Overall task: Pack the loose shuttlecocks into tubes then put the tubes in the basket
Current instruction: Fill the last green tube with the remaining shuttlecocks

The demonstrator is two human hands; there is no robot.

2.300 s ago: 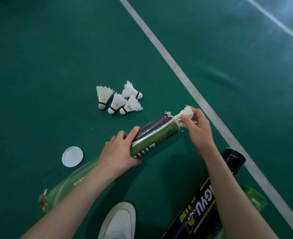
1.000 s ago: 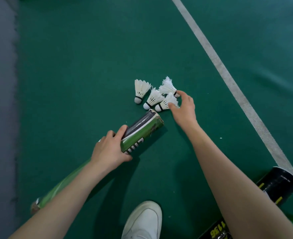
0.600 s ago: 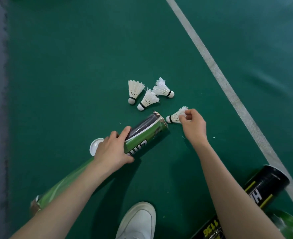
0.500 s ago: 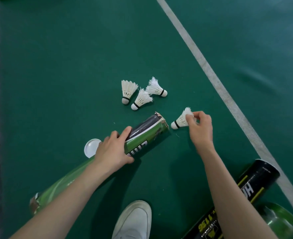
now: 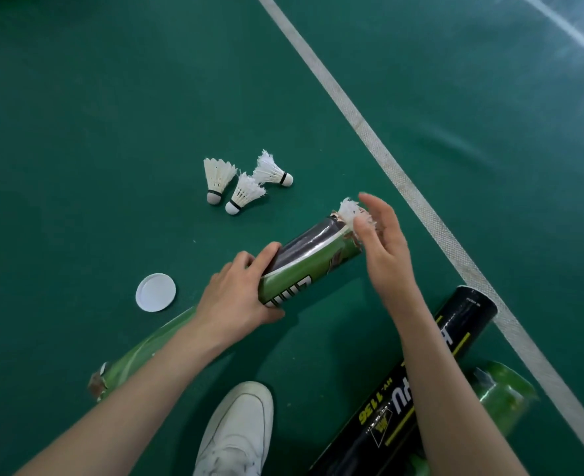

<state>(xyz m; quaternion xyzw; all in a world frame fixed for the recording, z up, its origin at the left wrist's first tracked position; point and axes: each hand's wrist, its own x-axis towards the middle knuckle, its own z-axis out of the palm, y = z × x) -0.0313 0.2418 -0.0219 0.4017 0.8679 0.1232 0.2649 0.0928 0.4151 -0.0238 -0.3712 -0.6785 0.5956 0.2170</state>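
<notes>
On the green floor (image 5: 112,97) of a sports court, a white line (image 5: 362,128) runs from the top down to the bottom right corner. A long green tube (image 5: 311,266) lies slanted across the middle. Its low end is near the bottom left and its open mouth points up and to the right. A black tube (image 5: 462,324) with yellow and white writing lies at the bottom right, partly behind the right arm. Its far end is just beside the white line. Another green tube (image 5: 503,389) pokes out from under the black one. A white shoe (image 5: 239,431) rests on the floor at the bottom, between the two arms. The left hand (image 5: 235,300) grips the long green tube around its middle, with fingers (image 5: 246,266) curled over the top and thumb below. The right hand (image 5: 383,249) is at the mouth of that tube, and its fingers (image 5: 383,214) are almost straight and loose. It touches the feathers of a shuttlecock (image 5: 350,209) that sticks halfway out of the mouth. A round white lid (image 5: 155,292) lies flat on the floor, left of the left hand. Three loose shuttlecocks (image 5: 246,194) lie close together on the floor, a little beyond the mouth of the tube.
</notes>
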